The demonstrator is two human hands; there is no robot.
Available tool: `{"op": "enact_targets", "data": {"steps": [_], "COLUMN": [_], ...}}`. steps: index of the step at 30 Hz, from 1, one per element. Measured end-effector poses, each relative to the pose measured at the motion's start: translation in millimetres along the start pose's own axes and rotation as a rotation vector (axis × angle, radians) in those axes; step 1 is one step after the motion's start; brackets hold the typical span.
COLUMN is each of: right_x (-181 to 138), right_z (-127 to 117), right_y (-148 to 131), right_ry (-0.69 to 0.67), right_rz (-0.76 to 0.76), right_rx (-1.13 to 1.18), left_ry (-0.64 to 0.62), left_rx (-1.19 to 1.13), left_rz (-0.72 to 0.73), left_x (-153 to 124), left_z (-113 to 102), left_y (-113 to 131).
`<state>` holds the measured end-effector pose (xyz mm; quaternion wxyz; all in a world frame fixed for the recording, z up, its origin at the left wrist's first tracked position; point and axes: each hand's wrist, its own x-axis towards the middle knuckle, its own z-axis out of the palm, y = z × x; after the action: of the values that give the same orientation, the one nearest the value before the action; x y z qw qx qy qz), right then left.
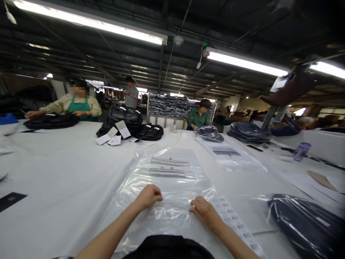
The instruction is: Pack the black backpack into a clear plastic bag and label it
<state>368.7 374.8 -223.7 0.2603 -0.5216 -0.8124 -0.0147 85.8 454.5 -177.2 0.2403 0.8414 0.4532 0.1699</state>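
A clear plastic bag [172,176] with printed black text lies flat on the white table [59,169] in front of me. My left hand [148,196] is curled into a fist, pinching the bag's near end. My right hand [202,211] is also closed, fingers pressed on the same edge of the bag. A dark garment [167,248] sits at the bottom edge between my forearms, right under the bag's opening. A strip of barcode stickers [237,225] lies beside my right wrist.
A bagged dark garment [307,223] lies at right. More empty bags [229,154], black jackets with tags [126,124] and folded garments [246,133] sit farther back. Three people work at or behind the far side. A plastic bottle [301,151] stands at right.
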Motion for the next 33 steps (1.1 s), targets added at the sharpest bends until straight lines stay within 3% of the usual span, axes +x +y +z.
{"op": "enact_targets", "data": {"steps": [7, 13, 18, 20, 24, 27, 30, 33], "right_x": [-1, -4, -13, -11, -7, -12, -18, -18], "right_z": [-6, -15, -16, -18, -25, -28, -22, -17], "right_y": [9, -3, -4, -2, -8, -22, -31, -32], "right_ry": [-0.026, -0.096, -0.124, -0.081, 0.161, 0.04, -0.153, -0.115], "right_rz": [0.261, 0.168, 0.201, 0.24, 0.217, 0.108, 0.126, 0.193], "right_rx": [0.122, 0.128, 0.093, 0.084, 0.034, 0.051, 0.018, 0.028], "left_ry": [0.006, 0.125, 0.136, 0.151, 0.2, 0.188, 0.175, 0.173], "left_rx": [-0.06, -0.003, 0.038, 0.081, 0.183, 0.222, 0.234, 0.229], "left_rz": [0.018, -0.019, -0.017, -0.006, -0.015, -0.007, 0.0, 0.003], "left_x": [-6, -1, 2, 0, -7, -9, -11, -11], "left_z": [-11, -9, -11, -15, -21, -23, -25, -28], "left_y": [-2, -5, -1, 1, 4, 3, 1, 1]}}
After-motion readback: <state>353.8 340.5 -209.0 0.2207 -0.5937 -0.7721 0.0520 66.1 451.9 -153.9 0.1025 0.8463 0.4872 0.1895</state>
